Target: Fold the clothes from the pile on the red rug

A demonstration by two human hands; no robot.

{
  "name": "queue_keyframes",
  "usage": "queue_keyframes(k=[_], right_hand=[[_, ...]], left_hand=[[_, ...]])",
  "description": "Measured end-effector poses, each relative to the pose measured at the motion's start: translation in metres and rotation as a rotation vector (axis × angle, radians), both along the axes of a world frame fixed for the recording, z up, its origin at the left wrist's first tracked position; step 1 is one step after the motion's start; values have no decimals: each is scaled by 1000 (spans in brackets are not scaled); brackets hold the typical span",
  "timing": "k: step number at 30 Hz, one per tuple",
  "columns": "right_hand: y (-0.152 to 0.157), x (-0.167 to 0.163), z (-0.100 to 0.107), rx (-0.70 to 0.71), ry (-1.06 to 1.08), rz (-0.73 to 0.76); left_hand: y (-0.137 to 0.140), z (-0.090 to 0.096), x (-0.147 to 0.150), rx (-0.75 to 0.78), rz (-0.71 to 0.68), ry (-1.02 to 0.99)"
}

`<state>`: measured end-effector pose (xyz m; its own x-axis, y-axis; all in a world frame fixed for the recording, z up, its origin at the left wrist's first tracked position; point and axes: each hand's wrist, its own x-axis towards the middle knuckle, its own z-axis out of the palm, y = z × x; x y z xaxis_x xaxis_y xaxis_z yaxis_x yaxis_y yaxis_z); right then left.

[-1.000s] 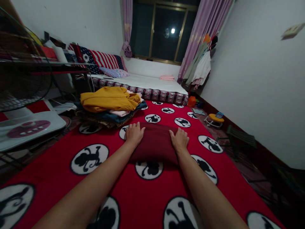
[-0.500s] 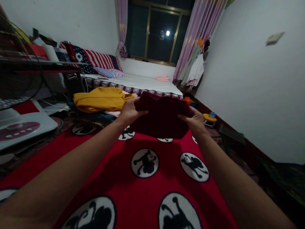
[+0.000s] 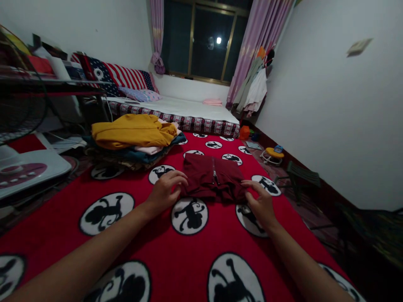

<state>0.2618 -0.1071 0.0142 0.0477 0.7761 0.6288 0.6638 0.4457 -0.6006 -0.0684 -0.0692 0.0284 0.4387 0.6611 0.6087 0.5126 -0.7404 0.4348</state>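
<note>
A folded dark red garment (image 3: 201, 176) with a short zipper down its middle lies flat on a red blanket (image 3: 176, 260) patterned with black monkey figures in white circles. At its near left corner is my left hand (image 3: 165, 191), fingers lightly curved and the thumb apart from them. My right hand (image 3: 260, 199) rests by the near right corner, its fingers and thumb also apart. Both hands look empty, with fingertips touching or very near the cloth edge. Left of the garment stands a pile of clothes with a mustard-yellow top (image 3: 132, 131) uppermost.
Beyond the blanket is a bed (image 3: 182, 108) with a white sheet, below a dark window. Along the left stand a cluttered desk (image 3: 78, 90) and a white appliance (image 3: 34, 167). On the right are a yellow stool (image 3: 273, 153), a dark folding stool (image 3: 304, 174) and the wall.
The dark red garment, held up between both hands before, has come down onto the blanket with its zipper facing up. My hands have lowered with it and loosened.
</note>
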Motion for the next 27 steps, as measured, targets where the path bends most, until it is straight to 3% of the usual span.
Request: queue_keyframes(k=[3,8,13,18,23,25,27], right_hand=[[11,-20,8,4,-129,40],[17,-40,-5,-130,-349,4],[13,-35,-9,-157,-233,-37],[11,-25,-12,-276,-53,-157],[41,-26,18,-447,-368,-339],[66,-40,38,-366,-422,-372],[95,-64,53,-241,-393,-267]], left_hand=[[6,6,18,24,16,56],[14,-12,30,-27,69,207],[17,-18,26,-40,150,162],[18,-24,28,-57,246,87],[17,-28,28,-144,366,-26],[18,-30,27,-187,426,-61],[19,-32,26,-228,459,-102]])
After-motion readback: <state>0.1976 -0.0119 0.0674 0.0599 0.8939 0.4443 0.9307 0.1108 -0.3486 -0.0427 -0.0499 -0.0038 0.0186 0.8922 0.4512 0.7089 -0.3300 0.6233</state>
